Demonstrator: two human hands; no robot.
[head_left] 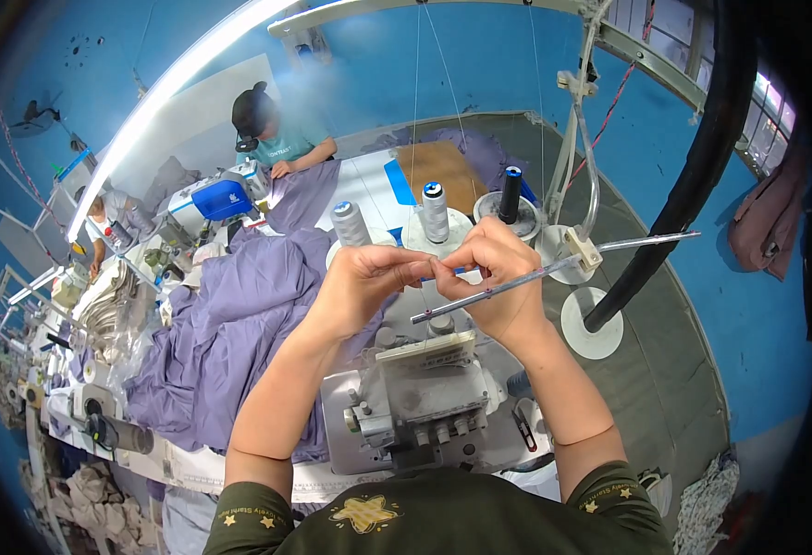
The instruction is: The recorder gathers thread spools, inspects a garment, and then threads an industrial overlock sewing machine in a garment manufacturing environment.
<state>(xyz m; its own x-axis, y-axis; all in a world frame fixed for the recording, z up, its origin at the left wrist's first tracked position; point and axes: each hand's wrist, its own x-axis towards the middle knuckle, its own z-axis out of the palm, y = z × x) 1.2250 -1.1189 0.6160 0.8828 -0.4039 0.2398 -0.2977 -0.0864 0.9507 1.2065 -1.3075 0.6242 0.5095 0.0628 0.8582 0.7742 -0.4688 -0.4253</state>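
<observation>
My left hand [369, 282] and my right hand [500, 282] meet fingertip to fingertip above a sewing machine [434, 398]. Both are closed in a pinch; what lies between the fingertips is too fine to make out. A thin metal rod [452, 307] crosses in front of my right hand. Just beyond my hands stand a grey thread cone [350, 225], another grey cone [435, 215] and a black cone [510, 196], with fine threads running down from overhead. The machine's lower front is partly hidden by my shirt.
Purple fabric [230, 342] is heaped left of the machine. A metal thread stand [584, 176] and a thick black tube [670, 213] rise at the right. Small scissors-like snips [524, 430] lie beside the machine. Across the table a person [281, 139] works at another sewing machine [216, 196].
</observation>
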